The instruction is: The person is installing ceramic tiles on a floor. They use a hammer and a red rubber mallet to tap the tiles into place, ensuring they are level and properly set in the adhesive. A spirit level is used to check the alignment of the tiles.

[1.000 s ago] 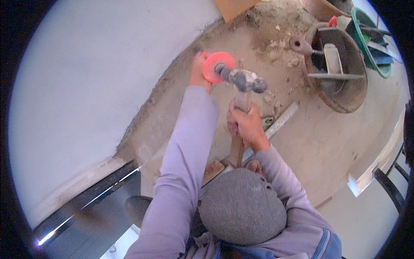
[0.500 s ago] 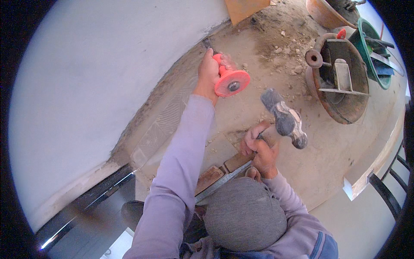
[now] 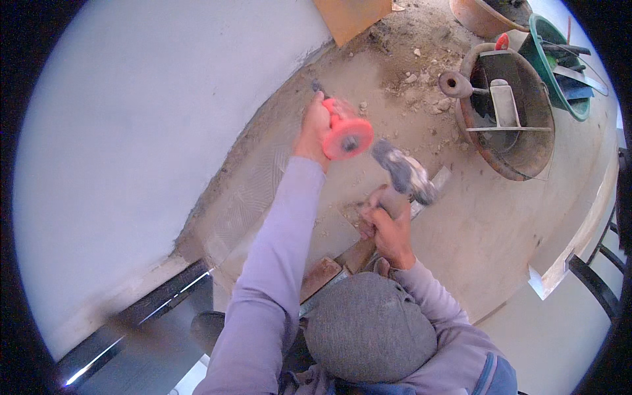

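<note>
My left hand [image 3: 315, 131], at the end of an outstretched arm, is closed around a chisel with a flared red hand guard [image 3: 347, 139]. The chisel's dark tip [image 3: 317, 85] points away from me, over the dusty floor by the wall. My right hand [image 3: 390, 227] is closed around the handle of a hammer [image 3: 401, 172], whose worn metal head is blurred. The hammer head is close to the guard on its right side, with a gap between them. Below my right hand lies a brick [image 3: 320, 276], partly hidden by a rounded grey cloth shape [image 3: 370, 328].
A white wall [image 3: 151, 125] runs along the left. Combed mortar [image 3: 243, 201] coats the floor beside it. Rubble [image 3: 411, 79] is scattered farther off. At the upper right stand a rusty bucket [image 3: 471, 105] holding a trowel, and a green tub [image 3: 546, 66] of tools. Black railings [image 3: 592, 283] are at right.
The hammer head has come leftward, nearer to the chisel's red guard. My left hand still grips the chisel, a little lower in view. The whole view has shifted slightly.
</note>
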`<state>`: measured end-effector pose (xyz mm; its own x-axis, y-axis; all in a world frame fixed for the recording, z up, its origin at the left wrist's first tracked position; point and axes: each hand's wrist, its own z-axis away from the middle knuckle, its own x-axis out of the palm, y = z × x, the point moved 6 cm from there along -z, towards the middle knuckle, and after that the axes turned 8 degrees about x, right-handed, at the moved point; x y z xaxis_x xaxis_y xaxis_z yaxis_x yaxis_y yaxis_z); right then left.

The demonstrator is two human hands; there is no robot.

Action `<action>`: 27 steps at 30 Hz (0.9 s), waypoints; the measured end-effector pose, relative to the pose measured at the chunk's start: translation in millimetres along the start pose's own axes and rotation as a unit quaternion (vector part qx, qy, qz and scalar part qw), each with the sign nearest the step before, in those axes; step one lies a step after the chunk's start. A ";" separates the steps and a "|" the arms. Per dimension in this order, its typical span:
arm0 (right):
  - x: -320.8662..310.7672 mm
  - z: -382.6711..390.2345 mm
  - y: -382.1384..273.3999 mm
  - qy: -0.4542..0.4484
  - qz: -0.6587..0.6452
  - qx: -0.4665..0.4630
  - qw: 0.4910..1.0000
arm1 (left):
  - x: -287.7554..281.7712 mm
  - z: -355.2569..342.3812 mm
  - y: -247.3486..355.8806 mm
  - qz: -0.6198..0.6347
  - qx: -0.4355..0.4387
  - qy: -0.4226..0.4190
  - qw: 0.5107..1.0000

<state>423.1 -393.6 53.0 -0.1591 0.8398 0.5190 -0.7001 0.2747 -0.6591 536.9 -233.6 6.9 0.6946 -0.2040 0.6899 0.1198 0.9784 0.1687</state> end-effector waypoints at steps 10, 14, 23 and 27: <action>0.9 11.9 -37.3 -0.096 -0.126 -0.068 0.985 | 38.2 -3.7 -5.6 -0.026 0.094 -0.048 0.994; -1.8 18.8 -38.1 -0.055 -0.127 -0.063 0.988 | 43.0 -4.5 -5.6 -0.020 0.072 -0.082 0.994; -1.8 -1.4 -17.1 0.132 0.380 -0.333 0.853 | 63.9 -4.4 -6.4 0.010 0.074 -0.053 0.996; 8.9 -7.2 -5.6 -0.114 -0.140 -0.041 0.983 | 37.8 -34.5 6.9 -0.119 0.165 -0.078 0.976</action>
<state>430.6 -384.2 57.4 -0.1268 0.6009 0.7892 -0.6813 0.5255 -0.5096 588.4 -233.4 9.9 0.5551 -0.4523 0.6980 0.0122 0.8436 0.5369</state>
